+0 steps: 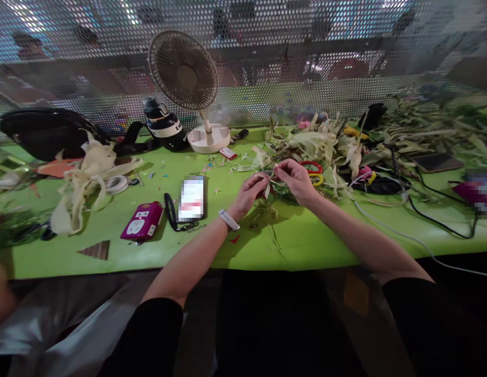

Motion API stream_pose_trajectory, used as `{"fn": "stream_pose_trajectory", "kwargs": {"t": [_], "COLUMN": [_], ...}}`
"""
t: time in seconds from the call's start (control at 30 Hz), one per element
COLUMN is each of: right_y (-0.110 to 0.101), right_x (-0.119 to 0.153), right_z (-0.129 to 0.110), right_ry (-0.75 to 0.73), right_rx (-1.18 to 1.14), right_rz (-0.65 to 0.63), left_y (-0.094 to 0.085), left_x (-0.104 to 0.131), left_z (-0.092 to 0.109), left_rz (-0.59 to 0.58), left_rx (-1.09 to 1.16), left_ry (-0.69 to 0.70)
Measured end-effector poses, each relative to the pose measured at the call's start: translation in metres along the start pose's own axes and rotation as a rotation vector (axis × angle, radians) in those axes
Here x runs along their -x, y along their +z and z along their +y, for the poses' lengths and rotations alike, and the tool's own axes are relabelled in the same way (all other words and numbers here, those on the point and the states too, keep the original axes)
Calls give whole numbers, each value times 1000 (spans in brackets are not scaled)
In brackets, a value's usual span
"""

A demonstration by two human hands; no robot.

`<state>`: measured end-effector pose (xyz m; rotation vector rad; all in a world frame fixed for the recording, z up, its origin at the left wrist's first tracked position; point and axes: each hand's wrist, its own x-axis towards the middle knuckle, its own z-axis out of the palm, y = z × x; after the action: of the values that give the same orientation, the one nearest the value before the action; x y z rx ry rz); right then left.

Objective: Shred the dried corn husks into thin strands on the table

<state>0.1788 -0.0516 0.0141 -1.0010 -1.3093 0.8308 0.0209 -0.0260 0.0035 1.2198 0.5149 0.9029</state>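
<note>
My left hand and my right hand meet above the green table, fingertips pinched close together. Between them is a small, pale strip of corn husk, partly covered by the fingers; its exact shape is too small to make out. A light watch band circles my left wrist. Just behind my right hand lie scissors with red and yellow handles, their blades hidden. A loose heap of pale and green corn husks spreads behind both hands, and thin green shreds lie below them.
Left of my hands are a lit phone, a purple box and more husks. A fan, a black bottle and a black bag stand along the perforated metal screen. Cables cross the right side.
</note>
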Motion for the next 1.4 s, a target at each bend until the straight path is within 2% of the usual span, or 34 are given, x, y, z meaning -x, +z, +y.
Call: {"fn": "stream_pose_trajectory", "kwargs": {"t": [0.13, 0.27, 0.33, 0.43, 0.5, 0.57, 0.67, 0.93, 1.2, 1.4], "right_y": [-1, -4, -7, -13, -16, -17, -15, -12, -16, -17], "right_x": [-2, -4, -5, -5, -4, -1, 3, 2, -3, -4], "right_z": [0, 1, 1, -4, -10, -15, -17, -6, 2, 7], "right_ry": [7, -5, -15, -131, -284, -439, -557, -584, -549, -455], "right_rx": [-3, 7, 32, 157, 327, 493, 621, 743, 658, 571], "right_rz": [19, 31, 77, 169, 125, 8, -114, -143, 21, 1], "left_y": [-1, 2, 3, 3, 2, 2, 2, 2, -2, 0], "left_x": [-1, 0, 0, -1, -3, -4, -5, -3, -4, -2], "left_z": [-1, 0, 1, 1, 0, -1, -2, -1, -5, -8], "left_rz": [-9, 39, 62, 77, 100, 122, 129, 184, 110, 75], "left_rx": [7, 34, 17, -29, -46, -51, -56, -22, 110, 138], "left_ry": [-23, -32, -15, 47, 91, 127, 157, 102, 14, 5]}}
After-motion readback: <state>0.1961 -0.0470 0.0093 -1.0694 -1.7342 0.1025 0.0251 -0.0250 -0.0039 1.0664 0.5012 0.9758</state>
